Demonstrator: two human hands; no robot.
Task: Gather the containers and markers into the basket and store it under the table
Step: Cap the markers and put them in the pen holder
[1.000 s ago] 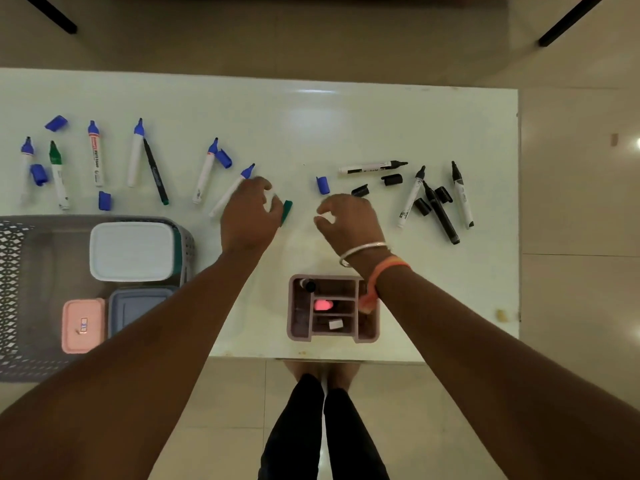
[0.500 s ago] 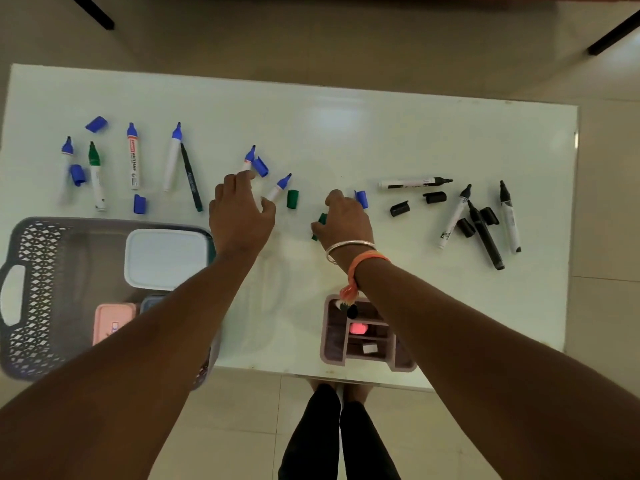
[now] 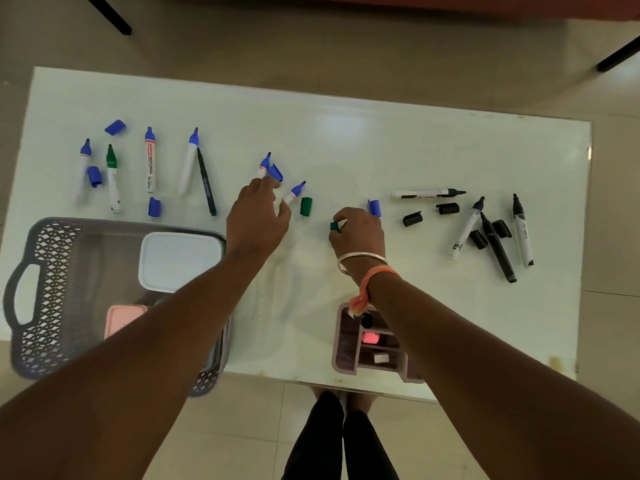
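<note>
Grey latticed basket sits at the table's near-left corner, overhanging the edge, with a white-lidded container and a pink container inside. Beyond the basket, uncapped blue markers, a green marker and loose blue caps lie scattered. Right of the basket, the left hand hovers with fingers loosely spread over a blue marker beside a green cap. Farther right, the right hand pinches a green-ended marker. Black markers lie farthest from the basket; a mauve organiser stands at the near edge.
</note>
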